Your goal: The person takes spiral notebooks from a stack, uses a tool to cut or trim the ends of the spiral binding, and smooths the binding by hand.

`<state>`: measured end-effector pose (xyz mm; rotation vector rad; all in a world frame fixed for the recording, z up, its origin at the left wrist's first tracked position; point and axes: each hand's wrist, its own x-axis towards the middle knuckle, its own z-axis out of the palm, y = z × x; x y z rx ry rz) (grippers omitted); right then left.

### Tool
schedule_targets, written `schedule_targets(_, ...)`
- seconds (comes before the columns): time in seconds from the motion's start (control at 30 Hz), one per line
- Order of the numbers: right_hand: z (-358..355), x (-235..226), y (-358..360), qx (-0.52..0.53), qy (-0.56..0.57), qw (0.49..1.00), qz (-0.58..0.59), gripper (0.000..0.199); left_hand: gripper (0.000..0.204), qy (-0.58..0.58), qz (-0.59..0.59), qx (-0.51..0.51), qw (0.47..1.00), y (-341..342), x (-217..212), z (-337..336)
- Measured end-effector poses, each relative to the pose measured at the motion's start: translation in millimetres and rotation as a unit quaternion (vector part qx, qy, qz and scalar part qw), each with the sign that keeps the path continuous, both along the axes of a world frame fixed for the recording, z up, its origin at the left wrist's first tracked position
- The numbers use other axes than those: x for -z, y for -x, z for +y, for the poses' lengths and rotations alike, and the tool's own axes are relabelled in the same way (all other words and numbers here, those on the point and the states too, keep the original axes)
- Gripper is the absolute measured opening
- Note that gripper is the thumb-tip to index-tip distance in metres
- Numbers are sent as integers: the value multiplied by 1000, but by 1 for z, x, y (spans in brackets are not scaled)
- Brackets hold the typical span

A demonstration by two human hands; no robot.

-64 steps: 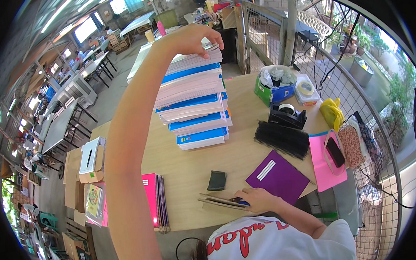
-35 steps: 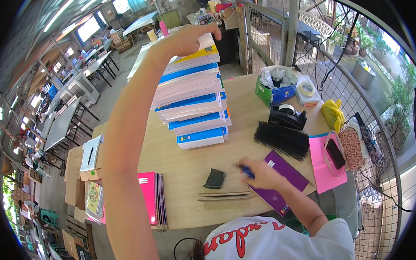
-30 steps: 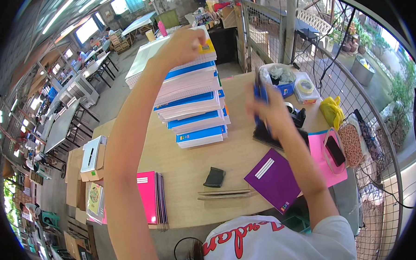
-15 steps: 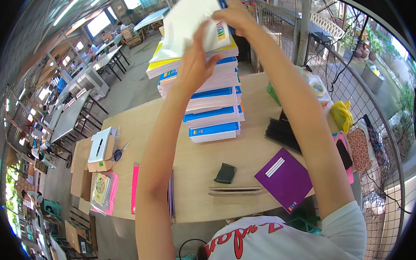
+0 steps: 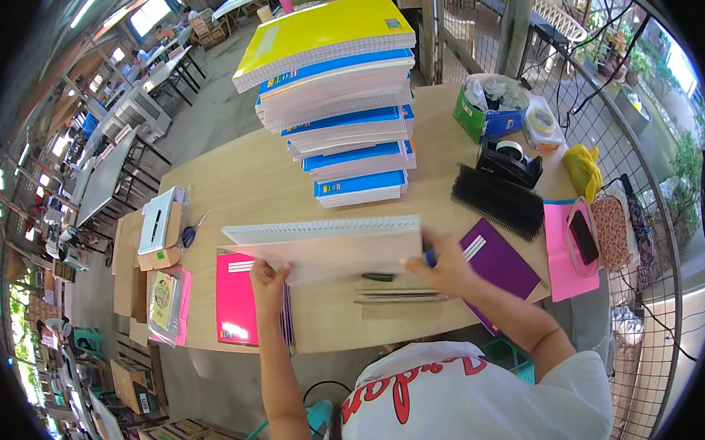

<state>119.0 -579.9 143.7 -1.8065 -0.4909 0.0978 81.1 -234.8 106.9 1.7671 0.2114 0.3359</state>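
Observation:
My left hand [image 5: 270, 280] grips the near left side of a sheaf of paper [image 5: 330, 252], thumb against its pale face. My right hand [image 5: 447, 267] holds the sheaf's right end, and a small blue object [image 5: 430, 257] shows at its fingers, too blurred to name. The sheaf stands on its long edge over the table, with a row of punched holes along the top. Beneath its left end lies a pink notebook [image 5: 234, 304]; a purple notebook [image 5: 500, 261] lies beyond my right hand. Just below the sheaf are a small dark block [image 5: 379, 277] and thin flat strips [image 5: 399, 296].
A tall stack of blue-covered paper blocks [image 5: 359, 187] with a yellow cover [image 5: 321, 34] on top stands at the back. To the right are black wire combs [image 5: 497, 202], a tape dispenser [image 5: 510, 163], a green box [image 5: 489, 116] and a phone [image 5: 583, 237]. Scissors [image 5: 189, 233] lie left.
Both hands came down from the top of the tall stack with a sheaf and now hold it on edge near me. The yellow cover on the stack is now exposed.

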Motion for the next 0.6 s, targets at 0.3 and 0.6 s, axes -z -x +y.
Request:
schedule_targets(0.3, 37, 49, 18, -49, 51, 997, -2, 27, 37, 103, 50, -17, 993, 45, 110, 37)
schedule_targets(0.6, 41, 51, 28, -63, 83, 994, -20, 28, 40, 161, -2, 15, 987, 45, 112, 38)
